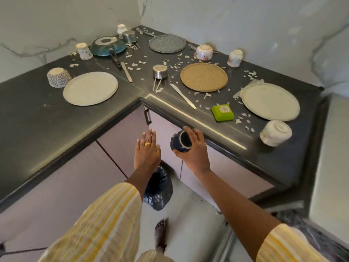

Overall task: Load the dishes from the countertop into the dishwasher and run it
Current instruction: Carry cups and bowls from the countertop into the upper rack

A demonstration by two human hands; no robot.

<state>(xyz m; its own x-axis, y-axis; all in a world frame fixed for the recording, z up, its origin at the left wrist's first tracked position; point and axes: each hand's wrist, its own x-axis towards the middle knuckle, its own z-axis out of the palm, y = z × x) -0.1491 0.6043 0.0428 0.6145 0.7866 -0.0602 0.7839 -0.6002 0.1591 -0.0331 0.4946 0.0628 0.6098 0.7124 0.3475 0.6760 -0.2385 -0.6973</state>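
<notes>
Loading step, we judge: right grip (192, 150) curled round dark blue cup (181, 141); left grip (146, 152) flat, empty. Next: cup into dishwasher (not clearly seen).

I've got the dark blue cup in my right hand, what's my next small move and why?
Probably carry the dark blue cup to the dishwasher and rack it: your right hand grips it below the countertop edge, already off the counter. Your left hand is open, free to help. The dishwasher is not clearly in view.
</notes>
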